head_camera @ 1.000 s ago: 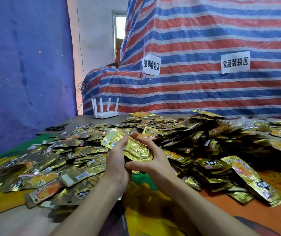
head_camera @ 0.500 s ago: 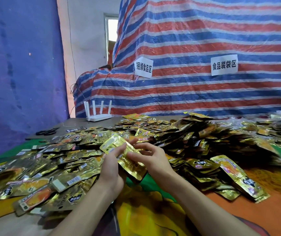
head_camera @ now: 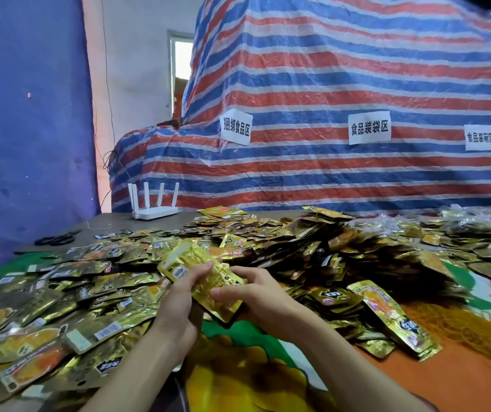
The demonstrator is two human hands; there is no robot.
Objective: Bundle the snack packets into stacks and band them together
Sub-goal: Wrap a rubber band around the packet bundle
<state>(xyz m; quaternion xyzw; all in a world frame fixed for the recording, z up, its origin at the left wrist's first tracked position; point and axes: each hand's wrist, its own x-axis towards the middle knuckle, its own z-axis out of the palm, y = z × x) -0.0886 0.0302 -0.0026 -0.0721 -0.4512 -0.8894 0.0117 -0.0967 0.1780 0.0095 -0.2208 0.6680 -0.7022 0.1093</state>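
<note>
A small stack of gold foil snack packets (head_camera: pixel 208 278) is held up just above the counter (head_camera: pixel 113 223), near its front edge, tilted so that its far end points up and to the left. The left hand (head_camera: pixel 178 304) grips the stack from the left side, with fingertips laid over its top face near a white barcode label. The right hand (head_camera: pixel 256 295) pinches the lower right end between thumb and curled fingers. Both hands are close together on the one stack. Loose packets (head_camera: pixel 74 292) lie spread flat across the counter to the left, and a deeper heap of packets (head_camera: pixel 312 248) rises behind and to the right. Another stack of packets (head_camera: pixel 392 319) lies on its side on the orange part of a printed cloth (head_camera: pixel 238 367), next to a tangle of thin orange strands (head_camera: pixel 470 325). Further back on the bare counter sit black scissors (head_camera: pixel 55 239) and a white router (head_camera: pixel 155 205). Behind stands a red, white and blue striped tarp (head_camera: pixel 327 84) bearing three paper signs (head_camera: pixel 369 127), with a blue sheet (head_camera: pixel 24 114) at the left.
</note>
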